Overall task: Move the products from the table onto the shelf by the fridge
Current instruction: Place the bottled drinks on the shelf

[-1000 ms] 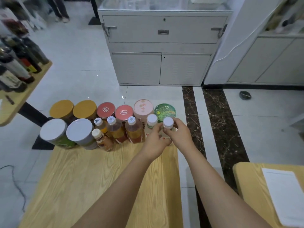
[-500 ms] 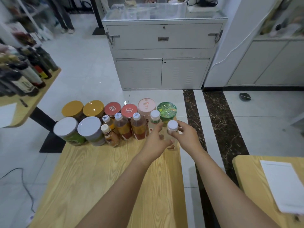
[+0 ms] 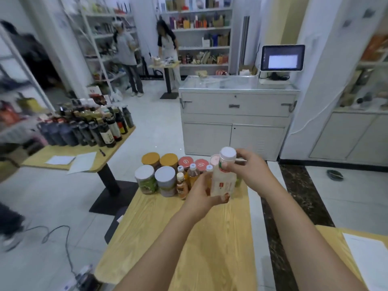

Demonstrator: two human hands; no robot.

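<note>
White-capped juice bottle [image 3: 223, 183], pale contents, is upright and held clear above the wooden table [image 3: 210, 238]. Left hand [image 3: 201, 196] grips its lower body, fingers curled round. Right hand [image 3: 249, 173] pinches the neck below the cap. Jars and small bottles [image 3: 165, 177] stand grouped at the table's far edge, behind.

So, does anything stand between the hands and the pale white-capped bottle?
Nothing visible does. The left hand grips the pale white-capped bottle round its lower body and the right hand holds its neck under the cap. The other bottles and jars stand behind it on the table.
</note>
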